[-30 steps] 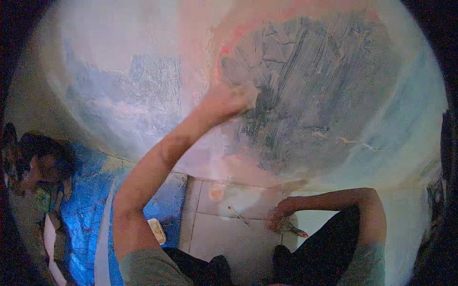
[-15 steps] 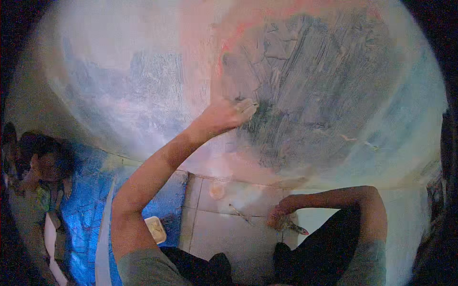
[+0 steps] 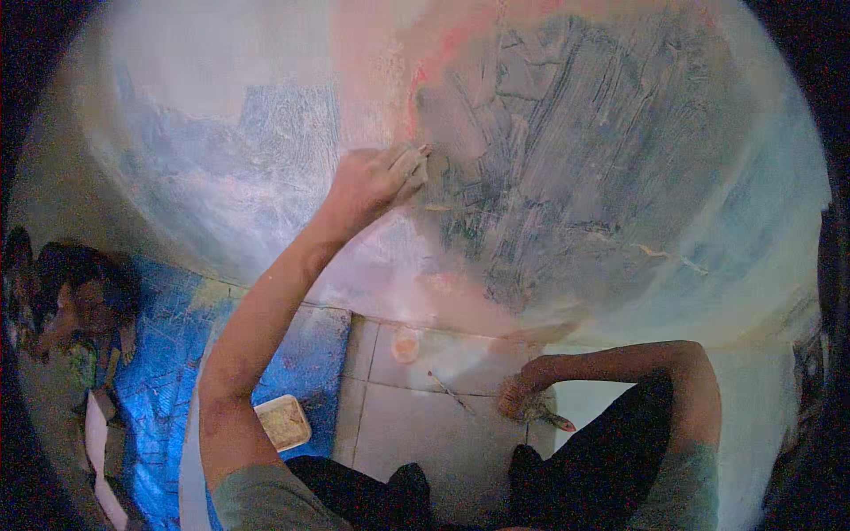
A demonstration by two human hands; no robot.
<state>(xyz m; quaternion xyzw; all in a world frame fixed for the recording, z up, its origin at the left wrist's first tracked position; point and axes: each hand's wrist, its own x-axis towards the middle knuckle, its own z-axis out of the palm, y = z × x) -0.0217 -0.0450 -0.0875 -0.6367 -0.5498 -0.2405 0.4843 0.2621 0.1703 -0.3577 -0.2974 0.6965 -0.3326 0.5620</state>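
Note:
Pressed against the painted wall point(image 3: 575, 150), at the edge of its dark grey patch, is my left hand point(image 3: 367, 181), fingers closed on a pale, crumpled cloth-like pad point(image 3: 412, 173). My right hand point(image 3: 521, 389) is low near the tiled floor, fingers curled down around something I cannot make out, beside a pink-tipped tool point(image 3: 556, 422). A thin brush point(image 3: 452, 394) lies on the tiles to its left, with a small pale orange cup point(image 3: 406, 348) behind it.
A blue sheet point(image 3: 159, 372) covers the left floor, with a cream tray point(image 3: 283, 423) on it by my left arm. A co-worker point(image 3: 84, 305) is at the far left, near a pale board point(image 3: 97, 425). The wall meets the tiles point(image 3: 390, 442) below the painting.
My left hand dipped slightly half a second ago, then moved up and left along the wall with the pad. My right hand stays low in nearly the same place.

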